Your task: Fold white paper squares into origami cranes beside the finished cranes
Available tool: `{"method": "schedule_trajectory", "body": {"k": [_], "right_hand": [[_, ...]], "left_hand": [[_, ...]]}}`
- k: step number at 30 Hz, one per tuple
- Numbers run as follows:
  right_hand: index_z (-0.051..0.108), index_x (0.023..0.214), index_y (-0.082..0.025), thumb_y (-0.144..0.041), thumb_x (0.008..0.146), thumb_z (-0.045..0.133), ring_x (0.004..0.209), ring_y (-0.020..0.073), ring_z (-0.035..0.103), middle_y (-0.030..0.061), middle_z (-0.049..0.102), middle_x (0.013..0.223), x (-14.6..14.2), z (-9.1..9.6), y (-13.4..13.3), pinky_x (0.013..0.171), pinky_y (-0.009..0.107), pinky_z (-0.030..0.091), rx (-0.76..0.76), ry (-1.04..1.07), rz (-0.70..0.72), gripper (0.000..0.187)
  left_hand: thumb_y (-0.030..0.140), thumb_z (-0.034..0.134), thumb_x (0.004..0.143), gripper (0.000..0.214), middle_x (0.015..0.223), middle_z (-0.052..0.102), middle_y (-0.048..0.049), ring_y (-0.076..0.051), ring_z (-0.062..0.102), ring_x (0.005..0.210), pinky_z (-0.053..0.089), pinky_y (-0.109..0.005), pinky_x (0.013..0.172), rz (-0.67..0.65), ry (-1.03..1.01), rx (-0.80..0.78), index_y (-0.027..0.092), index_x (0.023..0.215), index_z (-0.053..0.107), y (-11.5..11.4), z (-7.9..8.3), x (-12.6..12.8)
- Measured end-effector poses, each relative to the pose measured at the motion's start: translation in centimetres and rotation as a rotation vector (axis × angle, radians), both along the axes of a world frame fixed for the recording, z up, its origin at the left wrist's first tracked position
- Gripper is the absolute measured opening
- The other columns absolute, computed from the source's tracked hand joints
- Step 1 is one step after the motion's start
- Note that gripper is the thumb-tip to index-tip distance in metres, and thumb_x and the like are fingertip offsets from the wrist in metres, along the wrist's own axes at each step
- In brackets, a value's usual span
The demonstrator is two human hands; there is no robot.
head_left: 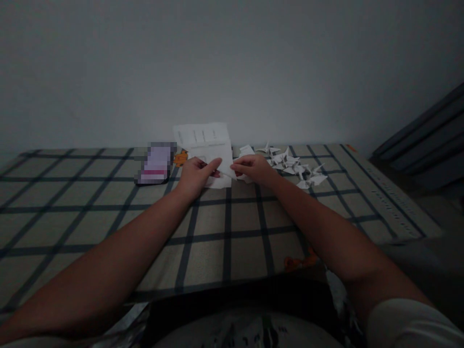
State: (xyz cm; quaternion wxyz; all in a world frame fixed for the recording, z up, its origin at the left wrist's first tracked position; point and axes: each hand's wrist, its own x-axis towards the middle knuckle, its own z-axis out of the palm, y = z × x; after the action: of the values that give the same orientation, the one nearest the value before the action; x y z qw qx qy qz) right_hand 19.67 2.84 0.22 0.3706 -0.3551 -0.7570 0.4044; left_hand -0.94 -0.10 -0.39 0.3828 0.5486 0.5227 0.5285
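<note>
A white sheet of printed paper [212,137] stands out over the far middle of the tablecloth, with a crease across its upper part. My left hand [195,178] is closed at its lower left, thumb on the paper and the other fingers curled, partly hidden. At the right edge, the thumb and fingertips of my right hand [255,169] pinch the paper's lower corner. Just beyond my right wrist lie several folded paper cranes [290,162] in a loose pile. A small flat piece of white paper [247,150] rests behind my right hand.
Left of the paper lies a phone [155,163] with a blurred screen. Something orange [180,158] sits between them. A checked tablecloth [210,256] covers the table, against a plain wall [232,63]. Another orange item [299,262] is at the near edge. Dark fabric [427,125] hangs at right.
</note>
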Motion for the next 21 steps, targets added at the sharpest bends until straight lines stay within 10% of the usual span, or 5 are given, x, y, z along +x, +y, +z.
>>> {"method": "schedule_trajectory", "body": {"k": [7, 21], "right_hand": [[0.073, 0.081, -0.013, -0.052, 0.083, 0.067, 0.066, 0.0121, 0.062, 0.0035, 0.07, 0.071, 0.12, -0.45, 0.38, 0.063, 0.025, 0.046, 0.004, 0.018, -0.006, 0.039], [0.072, 0.079, -0.012, -0.054, 0.079, 0.07, 0.062, 0.0094, 0.054, 0.0023, 0.068, 0.071, -0.08, -0.51, 0.02, 0.059, 0.023, 0.04, -0.058, -0.041, 0.057, 0.042]], "left_hand": [[0.051, 0.077, 0.073, 0.038, 0.071, 0.074, -0.0091, -0.016, 0.065, 0.057, 0.051, -0.026, 0.057, -0.186, 0.053, -0.073, 0.013, 0.073, 0.073, -0.71, 0.19, 0.4], [0.046, 0.071, 0.079, 0.036, 0.058, 0.069, -0.0048, -0.015, 0.062, 0.053, 0.048, -0.025, 0.059, -0.077, 0.152, 0.013, 0.015, 0.06, 0.069, -0.73, 0.69, 0.22]]}}
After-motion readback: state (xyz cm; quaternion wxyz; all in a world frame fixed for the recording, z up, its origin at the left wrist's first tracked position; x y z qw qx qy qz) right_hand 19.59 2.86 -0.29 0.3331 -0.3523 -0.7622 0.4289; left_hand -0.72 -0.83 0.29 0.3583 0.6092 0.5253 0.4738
